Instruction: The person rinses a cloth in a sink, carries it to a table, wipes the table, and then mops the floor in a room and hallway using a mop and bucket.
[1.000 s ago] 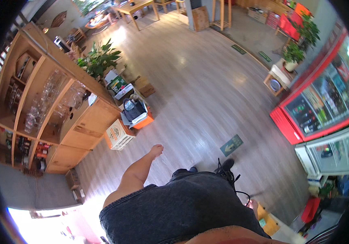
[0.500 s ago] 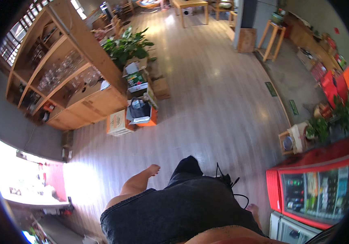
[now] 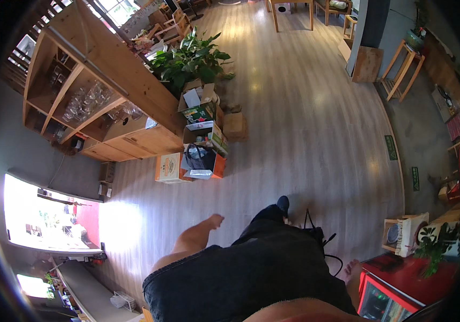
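Note:
My left hand [image 3: 216,221] swings in front of my body over the wooden floor. It holds nothing, and its small visible fingers look loose and slightly bent. On the other side my right hand [image 3: 352,268] hangs low near the red drinks cooler [image 3: 396,276], its fingers apart and nothing in them. Between my trouser leg [image 3: 266,219] and the right hand is a black item with thin looping cords [image 3: 315,234]; the right hand is apart from it. One dark shoe [image 3: 283,203] reaches forward.
Ahead to the left stand a wooden cabinet [image 3: 133,140] with glasses, open cardboard boxes [image 3: 170,168] and a leafy plant [image 3: 189,59]. A bright window [image 3: 47,214] is at the left. At the right are a plant stand [image 3: 401,70] and a small wooden crate [image 3: 393,234].
My view has shifted, so the cabinet and boxes sit farther right in it. One shoe now shows ahead. The right hand shows more fully, and less of the cooler is visible.

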`<state>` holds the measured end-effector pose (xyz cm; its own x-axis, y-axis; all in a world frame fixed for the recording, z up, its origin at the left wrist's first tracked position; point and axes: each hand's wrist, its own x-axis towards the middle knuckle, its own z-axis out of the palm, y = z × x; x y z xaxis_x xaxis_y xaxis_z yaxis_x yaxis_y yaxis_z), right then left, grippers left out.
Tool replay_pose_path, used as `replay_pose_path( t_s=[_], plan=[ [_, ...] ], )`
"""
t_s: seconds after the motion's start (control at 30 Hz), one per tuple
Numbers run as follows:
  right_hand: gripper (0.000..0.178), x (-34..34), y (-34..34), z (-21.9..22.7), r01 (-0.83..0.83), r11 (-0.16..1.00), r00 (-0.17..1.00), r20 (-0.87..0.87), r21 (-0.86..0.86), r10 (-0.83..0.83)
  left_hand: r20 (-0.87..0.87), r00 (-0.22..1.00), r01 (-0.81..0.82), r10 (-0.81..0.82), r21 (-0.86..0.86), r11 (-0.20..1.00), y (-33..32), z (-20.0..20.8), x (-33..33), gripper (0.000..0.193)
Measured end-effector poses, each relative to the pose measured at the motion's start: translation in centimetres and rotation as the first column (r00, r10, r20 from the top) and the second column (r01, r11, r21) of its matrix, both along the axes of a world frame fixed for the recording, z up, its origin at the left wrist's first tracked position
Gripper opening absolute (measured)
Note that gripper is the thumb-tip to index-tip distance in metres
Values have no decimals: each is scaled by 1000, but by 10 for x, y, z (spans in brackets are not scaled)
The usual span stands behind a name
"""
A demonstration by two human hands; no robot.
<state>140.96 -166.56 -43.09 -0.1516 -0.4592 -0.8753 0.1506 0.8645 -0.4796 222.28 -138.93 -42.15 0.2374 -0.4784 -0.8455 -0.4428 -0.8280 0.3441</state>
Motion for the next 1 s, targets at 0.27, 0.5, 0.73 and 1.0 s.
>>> replay_pose_path(
  t_s=[0.27, 0.5, 0.73, 1.0],
  plan=[
    [15, 34, -32, 21, 276, 887, 959, -39, 371, -282, 6, 920, -356, 392, -408, 841, -299, 96, 65, 15],
    [14, 77, -94, 10, 312, 943, 945, 59, 119, -320, -123, 932, -363, 342, -378, 852, -403, 53, 106, 40],
    [9, 46, -274, 30, 329, 931, 944, -80, 161, -320, -220, 898, -341, 381, 201, 918, -609, 50, 45, 13],
    [41, 47, -610, 105, 138, 891, 978, -83, -432, -192, -285, 958, -142, 37, -359, 923, -947, 84, -75, 42]
  ],
)
